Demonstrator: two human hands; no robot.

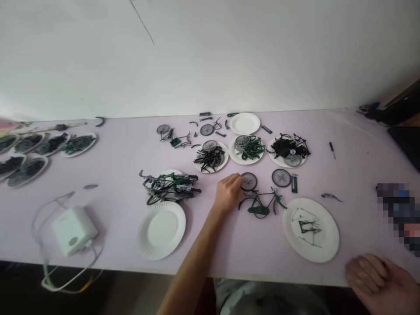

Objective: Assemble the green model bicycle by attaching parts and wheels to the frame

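Observation:
My left hand point(229, 191) reaches over the table with its fingers pinched on the left rim of a small model bicycle wheel point(250, 181). Just in front of that wheel lies a dark green bicycle frame point(260, 202) with mudguards and a chain cover. A second wheel point(281, 178) lies to the right, beside a small green rack-like part point(294, 183). My right hand point(369, 276) rests curled at the front edge of the table, with nothing visible in it. Near it, a white paper plate point(331, 245) bears thin rods and a small green part.
Built model bicycles point(169, 186) lie piled at left, behind a bare paper plate point(160, 232). Plates of black parts point(210, 156) and green parts point(251, 148) stand farther back. A screwdriver point(332, 150) lies at right. A white box point(74, 229) with cables sits at front left.

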